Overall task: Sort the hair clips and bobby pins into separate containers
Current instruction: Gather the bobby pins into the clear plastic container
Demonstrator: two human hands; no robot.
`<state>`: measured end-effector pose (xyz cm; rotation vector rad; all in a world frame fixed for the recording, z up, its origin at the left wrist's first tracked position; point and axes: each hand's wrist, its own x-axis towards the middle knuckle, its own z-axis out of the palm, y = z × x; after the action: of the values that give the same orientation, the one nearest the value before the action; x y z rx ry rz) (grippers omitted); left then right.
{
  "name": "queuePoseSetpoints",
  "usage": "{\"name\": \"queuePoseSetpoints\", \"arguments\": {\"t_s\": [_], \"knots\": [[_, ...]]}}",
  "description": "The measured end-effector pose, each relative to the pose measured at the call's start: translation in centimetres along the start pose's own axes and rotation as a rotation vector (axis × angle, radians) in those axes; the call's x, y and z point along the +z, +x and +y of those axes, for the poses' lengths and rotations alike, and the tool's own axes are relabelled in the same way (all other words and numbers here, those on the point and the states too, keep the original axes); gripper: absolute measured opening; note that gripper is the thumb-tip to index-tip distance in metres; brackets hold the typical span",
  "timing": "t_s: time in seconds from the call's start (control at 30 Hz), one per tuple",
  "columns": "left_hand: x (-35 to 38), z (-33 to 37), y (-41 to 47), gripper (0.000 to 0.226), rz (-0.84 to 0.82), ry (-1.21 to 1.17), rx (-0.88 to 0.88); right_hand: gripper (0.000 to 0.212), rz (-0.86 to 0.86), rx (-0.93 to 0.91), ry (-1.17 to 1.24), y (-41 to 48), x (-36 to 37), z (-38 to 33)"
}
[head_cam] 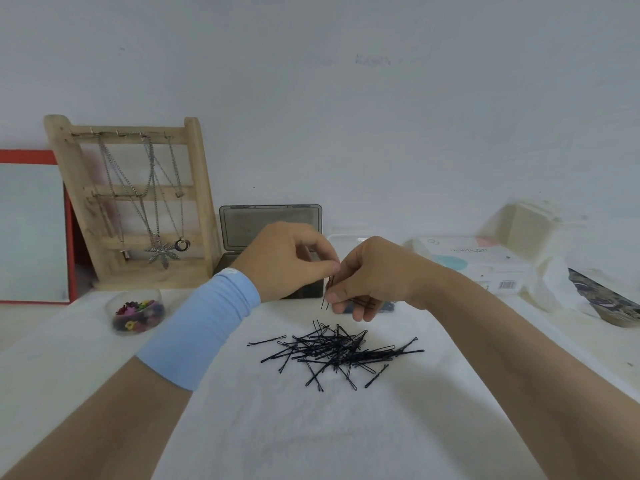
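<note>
Above the table (311, 431) the right grip (374, 275) pinches a bundle of bobby pins (326, 296) upright; the left grip (287, 258) nips their tops between thumb and forefinger; the loose pile (339, 351) lies just below both, the bowl of hair clips (138, 313) well to their left.

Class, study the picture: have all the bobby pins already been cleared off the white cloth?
No: a loose pile of black bobby pins lies on the white cloth, just in front of the person's arms.
</note>
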<state>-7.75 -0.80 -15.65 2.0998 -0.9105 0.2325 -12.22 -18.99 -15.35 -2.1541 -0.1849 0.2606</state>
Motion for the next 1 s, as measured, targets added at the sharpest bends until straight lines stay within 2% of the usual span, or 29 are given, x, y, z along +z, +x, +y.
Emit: {"name": "queuePoseSetpoints", "arguments": {"t_s": [0.13,0.23,0.33,0.43,0.5,0.6,0.67,0.73,0.8,0.9,1.0], "knots": [[-0.7,0.2,0.2,0.003,0.053,-0.327,-0.189,0.003,-0.142,0.103,-0.204,0.0,-0.3,0.8],[-1.0,-0.9,0.1,0.004,-0.102,-0.432,-0.333,0.007,-0.119,0.092,-0.366,0.5,0.1,1.6],[-0.1,-2.3,-0.3,0.002,-0.336,-0.243,-0.38,0.021,-0.135,0.054,-0.495,0.5,-0.3,1.6],[0.1,-3.5,-0.6,0.006,-0.601,0.27,-0.387,0.031,-0.173,0.126,-0.717,0.0,-1.7,1.6],[0.1,-3.4,-0.7,0.018,-0.688,0.531,-0.404,0.039,-0.249,0.23,-0.913,-0.4,-1.8,1.6],[0.6,-2.2,-0.7,0.055,-0.703,0.546,-0.449,0.043,-0.318,0.37,-1.11,-0.2,-0.7,1.8],[1.5,-1.8,-0.6,0.085,-0.763,0.591,-0.476,0.031,-0.33,0.407,-1.162,0.3,-0.1,2.1],[2.5,-1.7,-0.8,0.098,-0.809,0.712,-0.44,0.014,-0.367,0.431,-1.176,0.8,0.1,2.4],[3.4,-1.5,-1.0,0.098,-0.798,0.695,-0.381,0.005,-0.342,0.415,-1.09,0.9,-0.1,2.6],[3.8,-0.8,-0.9,0.09,-0.81,0.45,-0.327,0.003,-0.309,0.234,-0.957,1.0,0.1,2.5],[4.0,-0.4,-1.0,0.088,-0.836,0.303,-0.3,0.016,-0.255,0.143,-0.823,1.0,0.3,1.8]]}}
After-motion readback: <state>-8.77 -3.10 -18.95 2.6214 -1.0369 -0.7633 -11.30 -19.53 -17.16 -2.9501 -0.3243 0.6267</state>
